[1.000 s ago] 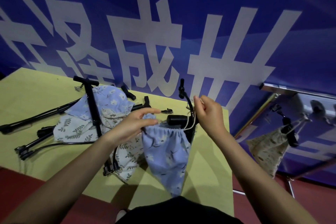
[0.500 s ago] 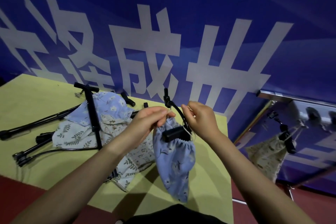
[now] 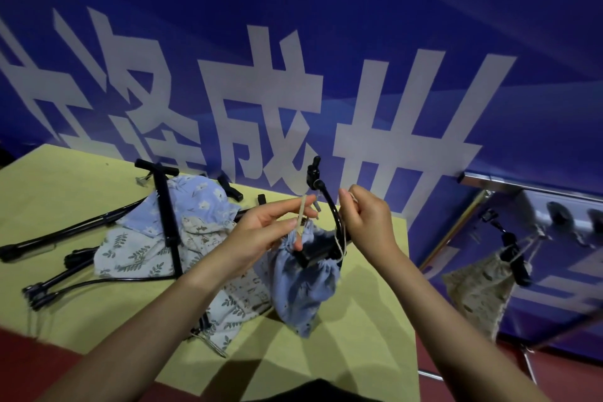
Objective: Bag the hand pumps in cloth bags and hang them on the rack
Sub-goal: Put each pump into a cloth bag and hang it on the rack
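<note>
A blue floral cloth bag hangs above the yellow table from its pale drawstrings. A black hand pump sits inside it, its handle and curved hose poking out of the gathered mouth. My left hand pinches the left drawstring loop. My right hand pinches the right drawstring. Several more black pumps and floral bags lie heaped on the table to the left. On the right, a beige bagged pump hangs from the metal rack.
A blue banner with large white characters stands right behind the table. The rack's legs stand on the red floor at the right, beside the table's right edge.
Both hands have risen and drawn the strings up and apart. The bag's mouth has gathered tighter around the pump handle, and the bag hangs a little higher.
</note>
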Tool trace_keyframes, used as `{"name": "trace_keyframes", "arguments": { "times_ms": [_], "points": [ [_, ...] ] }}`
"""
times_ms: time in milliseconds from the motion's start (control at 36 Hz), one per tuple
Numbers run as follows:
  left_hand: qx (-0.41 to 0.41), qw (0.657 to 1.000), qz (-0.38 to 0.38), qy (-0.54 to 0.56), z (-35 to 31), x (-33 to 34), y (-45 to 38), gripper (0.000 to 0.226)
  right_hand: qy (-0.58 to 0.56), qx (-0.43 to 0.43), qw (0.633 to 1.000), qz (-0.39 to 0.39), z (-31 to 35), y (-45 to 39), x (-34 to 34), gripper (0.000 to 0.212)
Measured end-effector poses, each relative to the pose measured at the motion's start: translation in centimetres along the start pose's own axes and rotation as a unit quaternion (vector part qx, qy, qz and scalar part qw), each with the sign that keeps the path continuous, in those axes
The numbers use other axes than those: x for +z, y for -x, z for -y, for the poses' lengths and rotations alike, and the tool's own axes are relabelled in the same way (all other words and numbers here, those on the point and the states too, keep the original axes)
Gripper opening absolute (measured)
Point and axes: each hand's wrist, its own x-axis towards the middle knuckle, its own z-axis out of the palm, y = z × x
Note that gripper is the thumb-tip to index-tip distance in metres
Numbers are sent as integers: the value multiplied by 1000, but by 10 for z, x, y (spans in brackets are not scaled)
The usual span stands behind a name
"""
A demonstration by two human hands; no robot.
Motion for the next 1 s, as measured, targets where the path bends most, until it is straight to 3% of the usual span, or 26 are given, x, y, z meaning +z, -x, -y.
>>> {"name": "trace_keyframes", "arguments": {
  "times_ms": [194, 306, 389, 472, 556, 694, 833, 1000],
  "points": [
    [4, 991, 49, -125, -7, -15, -7, 56, -270, 136, 953, -11, 24, -11, -23, 41],
    [7, 998, -60, -14, -9, -21, -7, 55, -381, 158, 911, -13, 26, -28, -42, 41],
    [23, 990, -121, 70, -10, -30, -4, 35, -355, 116, 927, 42, 25, -40, -56, 39],
    [44, 986, -110, 117, -10, -33, -2, 18, -335, 106, 928, 121, 27, -48, -62, 33],
    [54, 991, -54, 105, -5, -28, -2, 40, -340, 98, 921, 162, 34, -49, -58, 31],
    [74, 997, -15, -9, -12, -19, -5, 46, -325, 104, 925, 168, 46, -51, -51, 32],
    [44, 987, 35, -150, -18, -23, -8, 55, -319, 123, 922, 182, 47, -43, -47, 32],
    [52, 997, -13, -52, 0, -12, 2, 55, -311, 126, 924, 183, 56, -33, -38, 31]
  ]
}}
